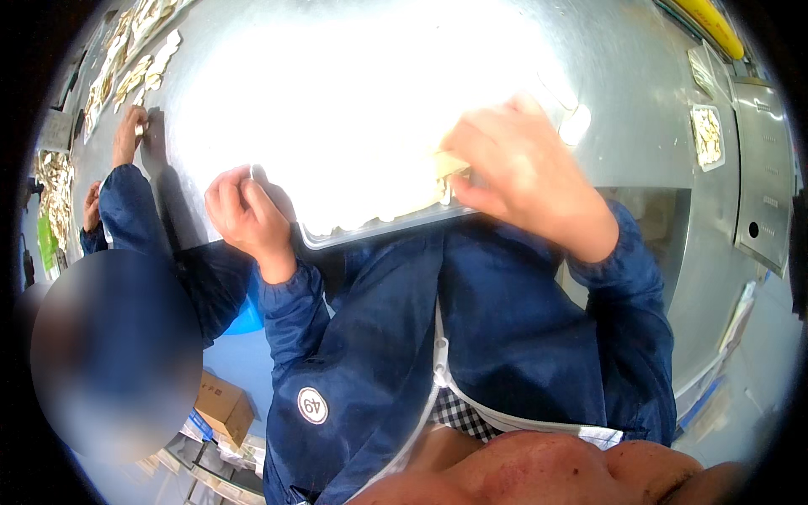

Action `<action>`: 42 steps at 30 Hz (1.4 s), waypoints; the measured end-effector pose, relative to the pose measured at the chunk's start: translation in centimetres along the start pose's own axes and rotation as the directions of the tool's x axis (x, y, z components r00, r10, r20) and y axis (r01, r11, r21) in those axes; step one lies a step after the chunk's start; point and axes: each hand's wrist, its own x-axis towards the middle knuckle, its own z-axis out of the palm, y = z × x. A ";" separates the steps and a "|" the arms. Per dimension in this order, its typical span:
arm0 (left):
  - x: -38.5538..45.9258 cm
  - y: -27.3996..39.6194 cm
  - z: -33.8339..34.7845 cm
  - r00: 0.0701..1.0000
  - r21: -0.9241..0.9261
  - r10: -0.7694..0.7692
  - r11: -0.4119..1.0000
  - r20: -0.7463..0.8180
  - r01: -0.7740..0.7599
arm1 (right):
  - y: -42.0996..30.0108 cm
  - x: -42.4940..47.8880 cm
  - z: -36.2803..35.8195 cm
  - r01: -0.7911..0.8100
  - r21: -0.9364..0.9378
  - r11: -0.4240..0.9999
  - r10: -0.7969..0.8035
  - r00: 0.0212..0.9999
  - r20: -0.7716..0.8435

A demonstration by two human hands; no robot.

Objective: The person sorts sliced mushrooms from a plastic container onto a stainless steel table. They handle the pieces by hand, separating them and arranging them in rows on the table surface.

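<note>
Glare washes out most of the clear plastic tray point(385, 231) in front of me, leaving its near rim visible. Pale slices point(372, 222), perhaps dried mushroom, lie along that rim. My right hand point(514, 170), blurred, is over the tray's right side, its thumb and fingers around a pale yellowish slice point(452, 165). Left of the tray, my left hand point(249, 208) is raised with fingers curled and the thumb against the index finger. A thin white edge shows at its fingertips; whether it is a held slice is unclear.
A co-worker's hand point(129, 136) rests at the left on the metal table point(644, 107), near slices in rows point(158, 60). A white object point(574, 125) lies right of my right hand. Farther right are a filled small tray point(707, 137) and a steel box point(764, 170). A cardboard box point(224, 407) sits low left.
</note>
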 end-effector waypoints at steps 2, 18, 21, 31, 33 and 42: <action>0.1 0.0 -0.1 1.000 0.000 0.004 1.000 0.005 -0.004 | 0.4 -0.2 -0.7 -0.016 -0.033 0.999 0.015 0.999 -0.029; 0.1 -0.3 0.0 0.999 -0.023 0.026 0.999 0.026 -0.025 | 8.1 -8.5 -6.6 -0.300 -0.146 0.943 0.294 0.954 -0.058; 0.1 -0.2 0.0 0.999 -0.013 0.016 1.000 0.042 -0.016 | 8.5 -8.7 -6.3 -0.301 -0.176 0.937 0.301 0.953 -0.024; -0.1 -0.3 0.0 0.999 -0.001 -0.005 1.000 0.040 0.005 | 7.3 -9.3 -6.7 -0.381 -0.149 0.913 0.384 0.923 -0.005; -0.1 -0.3 0.0 1.000 -0.011 0.019 1.000 0.021 -0.019 | 7.5 -9.7 -6.9 -0.423 -0.148 0.894 0.433 0.900 0.042; 0.2 -0.2 0.0 0.999 -0.016 0.053 0.998 0.003 -0.053 | 5.5 -7.9 -6.2 -0.282 -0.257 0.924 0.286 0.958 -0.021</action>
